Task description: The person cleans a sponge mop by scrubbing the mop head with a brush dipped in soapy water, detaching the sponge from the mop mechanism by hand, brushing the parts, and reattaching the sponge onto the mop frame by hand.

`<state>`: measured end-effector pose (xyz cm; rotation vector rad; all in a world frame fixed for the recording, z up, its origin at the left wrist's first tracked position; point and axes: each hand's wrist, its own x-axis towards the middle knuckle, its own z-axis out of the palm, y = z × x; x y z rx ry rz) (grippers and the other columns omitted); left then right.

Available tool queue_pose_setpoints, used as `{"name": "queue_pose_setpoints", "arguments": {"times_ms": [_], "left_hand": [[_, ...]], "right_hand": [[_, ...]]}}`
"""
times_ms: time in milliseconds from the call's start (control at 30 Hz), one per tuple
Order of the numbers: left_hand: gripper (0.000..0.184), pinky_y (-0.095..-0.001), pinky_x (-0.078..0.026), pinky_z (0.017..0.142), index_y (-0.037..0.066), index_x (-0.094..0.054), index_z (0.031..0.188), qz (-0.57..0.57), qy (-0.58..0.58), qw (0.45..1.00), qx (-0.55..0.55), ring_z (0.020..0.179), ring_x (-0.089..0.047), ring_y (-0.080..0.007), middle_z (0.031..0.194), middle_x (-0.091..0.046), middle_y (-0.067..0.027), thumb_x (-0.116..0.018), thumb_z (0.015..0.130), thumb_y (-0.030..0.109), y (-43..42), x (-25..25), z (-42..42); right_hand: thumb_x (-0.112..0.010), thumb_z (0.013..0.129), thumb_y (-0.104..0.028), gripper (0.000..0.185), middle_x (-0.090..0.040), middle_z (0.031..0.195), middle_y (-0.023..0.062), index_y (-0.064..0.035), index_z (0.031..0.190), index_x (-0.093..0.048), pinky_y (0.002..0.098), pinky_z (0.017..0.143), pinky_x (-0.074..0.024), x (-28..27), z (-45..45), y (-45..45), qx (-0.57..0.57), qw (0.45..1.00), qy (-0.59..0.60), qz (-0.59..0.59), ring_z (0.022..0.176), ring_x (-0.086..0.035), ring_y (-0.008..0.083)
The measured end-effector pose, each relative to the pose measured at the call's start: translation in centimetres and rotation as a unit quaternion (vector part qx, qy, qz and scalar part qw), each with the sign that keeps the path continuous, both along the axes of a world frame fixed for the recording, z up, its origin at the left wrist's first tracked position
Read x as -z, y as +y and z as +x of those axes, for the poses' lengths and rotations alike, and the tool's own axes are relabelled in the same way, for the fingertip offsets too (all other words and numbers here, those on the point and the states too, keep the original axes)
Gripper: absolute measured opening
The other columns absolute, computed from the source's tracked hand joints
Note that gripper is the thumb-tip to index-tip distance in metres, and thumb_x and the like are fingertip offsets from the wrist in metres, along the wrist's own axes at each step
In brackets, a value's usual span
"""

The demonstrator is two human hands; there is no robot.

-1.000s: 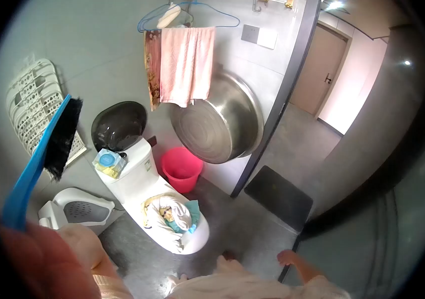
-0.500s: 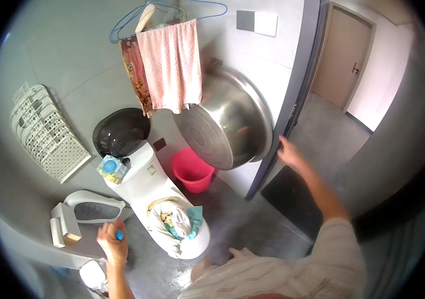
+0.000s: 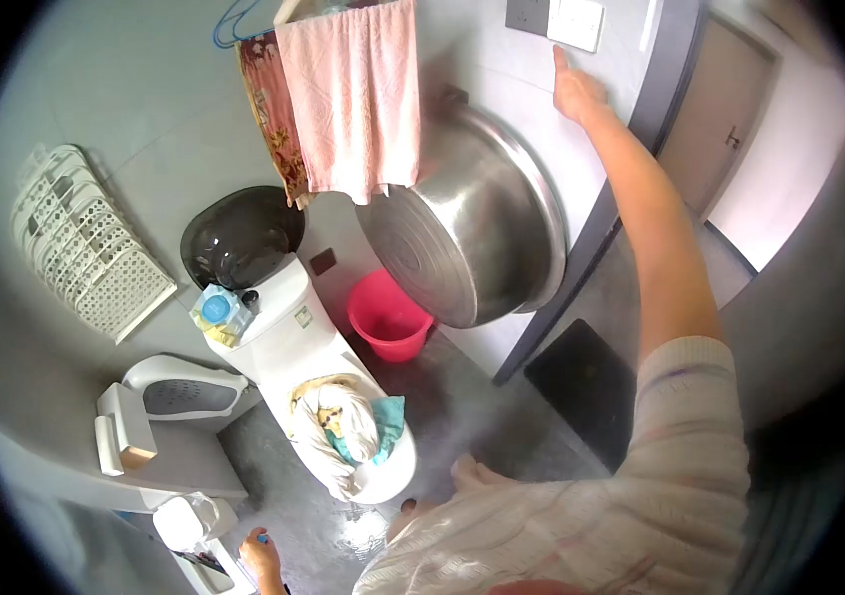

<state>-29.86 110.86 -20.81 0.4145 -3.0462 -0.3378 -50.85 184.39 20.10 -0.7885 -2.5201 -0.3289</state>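
My right hand (image 3: 579, 91) is raised on the outstretched arm, at the wall just under a white switch plate (image 3: 577, 24). Its index finger points up and touches or nearly touches the plate's lower edge; the hand holds nothing. Low in the view, my left hand (image 3: 260, 560) is closed around a small blue object (image 3: 264, 538), mostly covered by the fingers, so its kind is unclear. A white lidded bin or container (image 3: 179, 523) stands left of that hand. On the closed lid of the toilet (image 3: 383, 483) lie bundled clothes (image 3: 338, 421), white, yellow and teal.
A large steel basin (image 3: 482, 218) hangs on the wall above a red bucket (image 3: 390, 322). A pink towel (image 3: 358, 99) hangs at the top. The doorway frame (image 3: 581, 263) and a dark mat (image 3: 586, 397) are at the right. White plastic baskets (image 3: 95, 258) hang at the left.
My right hand has risen from beside the door frame to the switch plate. My left hand has dropped lower, still around the blue object. The view has shifted slightly.
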Motion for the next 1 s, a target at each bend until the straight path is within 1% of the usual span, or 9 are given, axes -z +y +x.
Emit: {"name": "queue_pose_setpoints", "arguments": {"times_ms": [167,467,700,800,867,900,933,967,1000], "left_hand": [[0.013,-0.0403,-0.049,0.065,0.008,-0.068,0.078,0.031,0.007,0.998,-0.061,0.072,-0.062,-0.0332,0.074,-0.064,-0.0166,-0.063,0.066,0.006,1.3,0.9,2.1],[0.015,-0.0392,-0.049,0.065,0.007,-0.068,0.078,0.029,0.013,0.996,-0.088,0.070,-0.062,-0.0331,0.072,-0.064,-0.0181,-0.062,0.064,0.003,4.9,1.5,3.1],[0.015,-0.0401,-0.049,0.062,0.007,-0.069,0.076,0.013,0.030,0.996,-0.085,0.064,-0.061,-0.0347,0.065,-0.062,-0.0178,-0.061,0.064,0.003,5.5,1.7,3.2],[0.013,-0.0376,-0.049,0.072,0.007,-0.069,0.076,0.024,-0.046,0.992,-0.115,0.083,-0.063,-0.0310,0.084,-0.065,-0.0199,-0.060,0.066,0.006,6.1,0.6,3.3],[0.013,-0.0376,-0.049,0.073,0.007,-0.068,0.077,0.017,-0.076,0.990,-0.118,0.084,-0.062,-0.0311,0.085,-0.064,-0.0197,-0.060,0.067,0.008,6.8,0.1,3.2],[0.014,-0.0376,-0.049,0.073,0.007,-0.068,0.078,0.014,-0.086,0.989,-0.119,0.085,-0.062,-0.0311,0.086,-0.064,-0.0196,-0.060,0.067,0.008,7.6,0.0,3.2],[0.014,-0.0376,-0.049,0.074,0.007,-0.068,0.079,0.012,-0.095,0.988,-0.123,0.085,-0.062,-0.0312,0.087,-0.064,-0.0195,-0.060,0.068,0.009,8.6,-0.5,3.0],[0.014,-0.0377,-0.048,0.074,0.007,-0.068,0.080,0.007,-0.104,0.987,-0.125,0.086,-0.061,-0.0312,0.088,-0.064,-0.0194,-0.060,0.068,0.009,9.6,-0.7,3.1],[0.015,-0.0377,-0.048,0.075,0.007,-0.067,0.080,0.000,-0.114,0.985,-0.129,0.086,-0.061,-0.0313,0.088,-0.064,-0.0193,-0.060,0.068,0.010,10.5,-0.9,3.1]], "right_hand": [[-0.029,0.087,-0.006,0.056,-0.059,0.106,0.0228,-0.0022,0.141,-0.013,0.0435,0.080,-0.0476,-1.6,-1.5,1.7,-0.013,0.999,-0.021,0.039,0.093,-0.061,0.0340],[-0.031,0.085,-0.004,0.057,-0.062,0.096,0.0227,0.0058,0.138,-0.012,0.0421,0.070,-0.0495,-1.2,-1.5,2.7,-0.047,0.992,-0.049,0.106,0.083,-0.063,0.0327],[-0.032,0.086,-0.005,0.056,-0.063,0.094,0.0225,0.0065,0.138,-0.014,0.0441,0.071,-0.0484,-1.1,0.3,3.4,-0.053,0.994,-0.065,0.069,0.082,-0.062,0.0343],[-0.032,0.087,-0.007,0.055,-0.063,0.095,0.0224,0.0069,0.137,-0.014,0.0452,0.073,-0.0479,-0.7,0.2,2.7,-0.053,0.996,-0.051,0.051,0.083,-0.062,0.0347],[-0.031,0.088,-0.010,0.054,-0.062,0.097,0.0239,0.0077,0.136,-0.015,0.0460,0.076,-0.0478,0.0,-0.7,2.0,-0.091,0.992,-0.075,0.042,0.086,-0.062,0.0343],[-0.036,0.087,-0.009,0.053,-0.061,0.097,0.0240,0.0110,0.133,-0.019,0.0445,0.074,-0.0489,1.2,-1.0,0.8,-0.137,0.985,-0.071,0.078,0.085,-0.062,0.0344],[-0.038,0.085,-0.009,0.048,-0.062,0.088,0.0246,0.0062,0.130,-0.028,0.0479,0.069,-0.0487,2.5,-1.9,-0.6,-0.192,0.976,-0.063,0.083,0.078,-0.062,0.0356],[-0.044,0.085,-0.012,0.038,-0.062,0.084,0.0248,0.0096,0.116,-0.042,0.0459,0.069,-0.0493,2.4,-1.3,-3.9,-0.258,0.960,-0.106,0.005,0.076,-0.063,0.0363],[-0.055,0.081,-0.017,0.025,-0.063,0.080,0.0219,0.0044,0.094,-0.058,0.0441,0.067,-0.0495,4.8,-3.4,-6.3,-0.272,0.962,0.028,-0.016,0.075,-0.063,0.0351]]}}
